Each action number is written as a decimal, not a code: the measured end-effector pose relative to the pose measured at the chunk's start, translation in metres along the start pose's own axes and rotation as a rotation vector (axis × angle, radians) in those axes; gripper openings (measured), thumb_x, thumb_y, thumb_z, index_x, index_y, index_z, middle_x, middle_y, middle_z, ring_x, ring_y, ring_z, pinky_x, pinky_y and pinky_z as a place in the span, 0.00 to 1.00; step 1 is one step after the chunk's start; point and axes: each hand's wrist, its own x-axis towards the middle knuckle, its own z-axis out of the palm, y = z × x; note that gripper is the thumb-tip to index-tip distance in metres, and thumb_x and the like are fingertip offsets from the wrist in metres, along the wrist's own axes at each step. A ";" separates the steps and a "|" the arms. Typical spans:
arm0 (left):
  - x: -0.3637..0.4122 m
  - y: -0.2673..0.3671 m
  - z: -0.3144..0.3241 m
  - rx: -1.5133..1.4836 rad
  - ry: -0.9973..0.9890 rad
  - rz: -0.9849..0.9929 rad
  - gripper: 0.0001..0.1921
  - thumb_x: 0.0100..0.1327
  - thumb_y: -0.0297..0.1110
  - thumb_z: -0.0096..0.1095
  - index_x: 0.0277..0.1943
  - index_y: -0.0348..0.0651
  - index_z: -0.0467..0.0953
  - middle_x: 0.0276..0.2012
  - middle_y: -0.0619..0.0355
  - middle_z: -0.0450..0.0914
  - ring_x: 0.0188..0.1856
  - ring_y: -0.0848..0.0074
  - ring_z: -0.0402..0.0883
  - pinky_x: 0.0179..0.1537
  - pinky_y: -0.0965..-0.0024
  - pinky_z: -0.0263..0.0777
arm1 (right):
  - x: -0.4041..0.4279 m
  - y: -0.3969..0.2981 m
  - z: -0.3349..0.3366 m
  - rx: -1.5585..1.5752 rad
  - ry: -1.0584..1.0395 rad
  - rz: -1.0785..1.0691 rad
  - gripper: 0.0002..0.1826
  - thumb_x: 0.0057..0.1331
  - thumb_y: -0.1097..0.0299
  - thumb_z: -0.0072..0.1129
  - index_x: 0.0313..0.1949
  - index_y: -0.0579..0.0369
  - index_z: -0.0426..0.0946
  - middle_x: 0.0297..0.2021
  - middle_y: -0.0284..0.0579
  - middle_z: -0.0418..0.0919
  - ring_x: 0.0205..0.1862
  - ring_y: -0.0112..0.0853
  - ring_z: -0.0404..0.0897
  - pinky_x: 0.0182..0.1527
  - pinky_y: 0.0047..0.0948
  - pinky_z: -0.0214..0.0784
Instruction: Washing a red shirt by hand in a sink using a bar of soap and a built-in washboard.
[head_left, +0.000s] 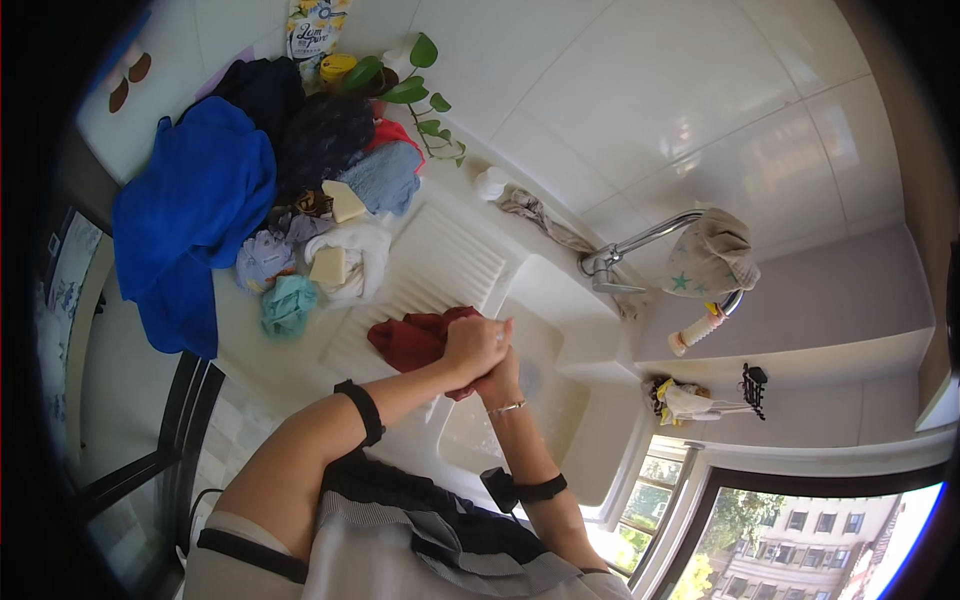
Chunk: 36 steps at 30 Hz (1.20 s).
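Observation:
My left hand (472, 349) and my right hand (498, 376) are pressed together, gripping a wet-looking dark red cloth (412, 341) between them. The fingers overlap, so the part of the cloth inside them is hidden. One end of the cloth lies on the ribbed washboard (450, 251) of a white laundry sink. A small piece hangs below the hands at the edge of the basin (577, 420). Some water seems to stand in the basin.
Left of the washboard lie a white cloth (367, 255), two soap bars, a teal cloth (288, 306), a blue garment (199, 180) and dark clothes (322, 142). A trailing potted plant (409, 90) stands behind. The chrome faucet (600, 266) carries a beige cloth (712, 255).

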 end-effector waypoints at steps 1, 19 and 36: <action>0.006 -0.010 -0.001 0.020 0.099 -0.055 0.21 0.64 0.41 0.49 0.17 0.40 0.76 0.14 0.49 0.74 0.18 0.56 0.76 0.24 0.57 0.71 | -0.015 -0.002 0.016 -0.071 0.107 0.075 0.14 0.70 0.58 0.43 0.33 0.53 0.71 0.18 0.31 0.69 0.18 0.21 0.67 0.19 0.22 0.60; 0.022 0.004 -0.004 0.005 -0.114 -0.101 0.23 0.63 0.45 0.49 0.17 0.38 0.75 0.17 0.45 0.75 0.24 0.53 0.77 0.30 0.54 0.70 | -0.029 -0.014 0.007 0.057 -0.161 0.046 0.21 0.70 0.53 0.38 0.46 0.59 0.67 0.41 0.45 0.75 0.42 0.36 0.77 0.47 0.35 0.72; -0.023 0.058 -0.011 -0.168 -0.132 0.315 0.21 0.58 0.43 0.62 0.16 0.40 0.68 0.11 0.53 0.68 0.15 0.63 0.71 0.20 0.65 0.63 | 0.047 -0.009 -0.074 0.343 -0.759 0.061 0.14 0.69 0.53 0.47 0.39 0.51 0.72 0.29 0.35 0.72 0.31 0.22 0.72 0.37 0.24 0.70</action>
